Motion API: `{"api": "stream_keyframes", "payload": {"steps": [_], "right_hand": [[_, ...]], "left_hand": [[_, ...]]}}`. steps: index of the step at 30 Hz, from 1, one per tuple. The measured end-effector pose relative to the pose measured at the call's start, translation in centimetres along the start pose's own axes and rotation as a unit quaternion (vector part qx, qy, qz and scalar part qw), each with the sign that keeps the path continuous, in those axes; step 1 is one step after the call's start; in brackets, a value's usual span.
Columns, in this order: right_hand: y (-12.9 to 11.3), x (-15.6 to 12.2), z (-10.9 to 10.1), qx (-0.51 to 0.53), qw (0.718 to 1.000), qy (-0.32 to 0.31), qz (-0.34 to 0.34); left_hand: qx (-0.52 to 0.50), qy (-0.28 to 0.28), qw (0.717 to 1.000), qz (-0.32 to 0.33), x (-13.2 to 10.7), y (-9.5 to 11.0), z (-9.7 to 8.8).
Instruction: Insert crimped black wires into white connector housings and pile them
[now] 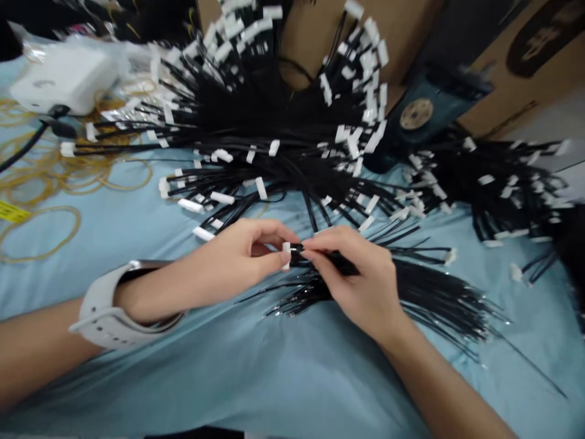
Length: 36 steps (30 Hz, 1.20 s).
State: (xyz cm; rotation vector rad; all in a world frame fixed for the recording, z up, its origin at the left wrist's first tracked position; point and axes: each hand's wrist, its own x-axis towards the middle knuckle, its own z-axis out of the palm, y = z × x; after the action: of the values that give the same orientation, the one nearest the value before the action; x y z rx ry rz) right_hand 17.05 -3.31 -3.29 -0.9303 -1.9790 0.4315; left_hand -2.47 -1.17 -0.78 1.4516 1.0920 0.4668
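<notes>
Between thumb and fingers, my left hand [256, 250] pinches a small white connector [286, 255]. My right hand [359, 274] is closed on short black wires [297, 249] right beside that connector, and their ends meet it. How far the wire ends sit inside the connector is too small to tell. Beneath and behind my right hand lies a bundle of loose black wires [439, 296] with bare shiny tips. One wire with a white connector [450, 256] lies just above that bundle.
A large heap of black wires with white connectors [274, 116] fills the back, with another pile [503, 183] at right. Yellow rubber bands [41, 177] and a white box [68, 76] are at left. A dark blue container [429, 110] stands before cardboard boxes [525, 79].
</notes>
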Motion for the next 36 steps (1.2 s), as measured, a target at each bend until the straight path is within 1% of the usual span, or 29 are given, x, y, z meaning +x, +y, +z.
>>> {"api": "stream_keyframes", "payload": {"steps": [3,11,17,22,27,32,36], "right_hand": [[0.1,0.1,0.2,0.012,1.000,-0.003,0.011],[-0.4,0.0,0.6,0.069,0.994,-0.007,0.088],[-0.8,0.1,0.8,0.089,0.987,-0.005,0.137],[-0.8,0.2,0.7,0.112,0.981,-0.008,0.156],[-0.9,0.4,0.7,0.121,0.977,-0.016,0.174],[-1.0,0.4,0.7,0.116,0.979,-0.015,0.168],[-0.8,0.4,0.7,0.131,0.977,-0.006,0.170]], "left_hand": [[0.001,0.002,1.000,0.001,-0.1,0.0,0.0],[0.019,0.019,1.000,0.009,-0.6,-0.1,0.3],[0.019,0.039,0.999,0.016,-0.7,0.1,0.3],[0.018,0.042,0.999,0.015,-0.8,0.2,0.5],[0.024,0.045,0.999,0.002,-0.9,-0.3,0.8],[0.023,0.048,0.999,-0.005,-0.9,-0.7,0.9],[0.019,0.039,0.999,-0.020,-0.8,-0.8,0.7]]}}
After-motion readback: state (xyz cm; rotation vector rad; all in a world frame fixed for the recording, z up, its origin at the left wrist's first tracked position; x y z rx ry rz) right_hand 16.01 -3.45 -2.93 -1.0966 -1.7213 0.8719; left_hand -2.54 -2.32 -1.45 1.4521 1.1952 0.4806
